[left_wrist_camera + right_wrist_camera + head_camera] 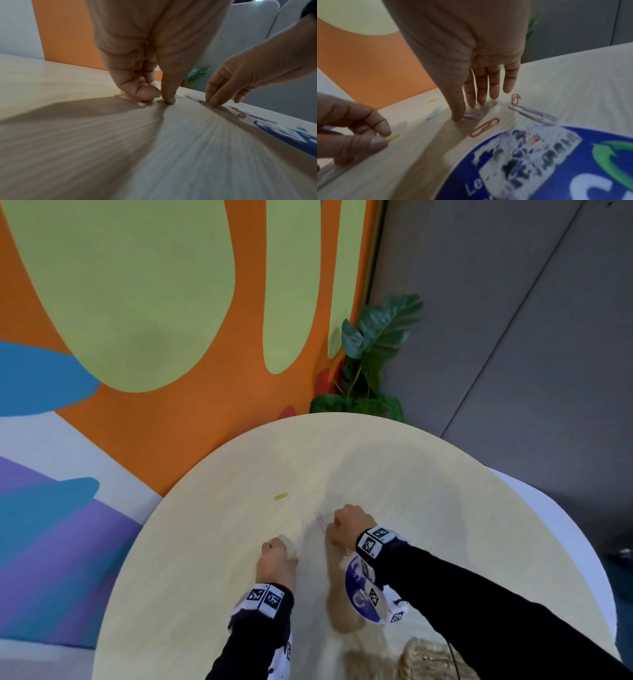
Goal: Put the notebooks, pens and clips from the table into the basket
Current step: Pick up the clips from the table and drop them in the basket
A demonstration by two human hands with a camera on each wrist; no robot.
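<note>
I read both hands as working low on the round table (212, 529) because the remaining clips are flat wire that can only be lifted by fingertips pressed close to the surface. The left hand (278, 559) stands on its fingertips, thumb and forefinger drawn narrowly together on a small yellow clip (160, 100); in the right wrist view its thumb tip touches the end of that clip, so I judge it a pinch just forming rather than a secure hold. The right hand (347, 525) has its fingers straight and together, pointing down, with the thumb tip set on the table against a lilac clip (471, 115), probably to trap it before sliding or pinching it up; it holds nothing that I can see. Loose clips lie scattered just beside it: an orange clip (484, 127) nearest the round blue sticker (556, 162), a pair of pale pink clips (534, 114) with a small orange one at their far end, and a light blue clip (435, 113) between the hands. A further yellow clip (281, 496) lies apart, farther from me. The woven basket (428, 659) sits at the near edge under my right forearm, placed close, I judge, so that each carry is short. No notebooks or pens show on the table.
</note>
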